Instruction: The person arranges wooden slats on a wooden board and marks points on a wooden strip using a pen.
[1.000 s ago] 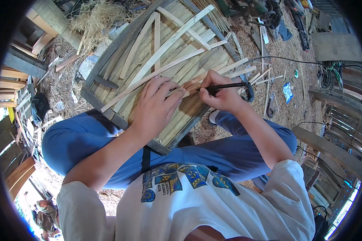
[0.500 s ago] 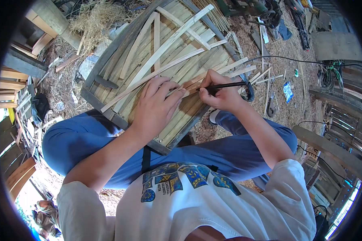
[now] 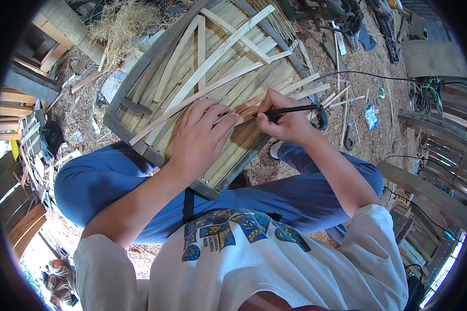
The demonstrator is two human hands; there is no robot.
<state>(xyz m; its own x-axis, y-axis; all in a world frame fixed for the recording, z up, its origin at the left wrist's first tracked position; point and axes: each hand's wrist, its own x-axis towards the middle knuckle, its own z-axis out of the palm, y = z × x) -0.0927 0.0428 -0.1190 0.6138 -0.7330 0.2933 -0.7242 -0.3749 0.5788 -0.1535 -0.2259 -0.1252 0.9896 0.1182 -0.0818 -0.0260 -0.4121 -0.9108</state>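
And the right hand grips a slim black pencil-like tool, tip by a narrow brownish wooden strip on a slatted wooden panel, best steadied by the bent-fingered left hand, pinching or not, I can't tell!

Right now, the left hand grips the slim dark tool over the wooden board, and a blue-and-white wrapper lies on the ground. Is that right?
Not quite: the head view shows the right hand gripping the slim dark tool over the wooden board, not the left hand. The blue-and-white wrapper does lie on the ground.
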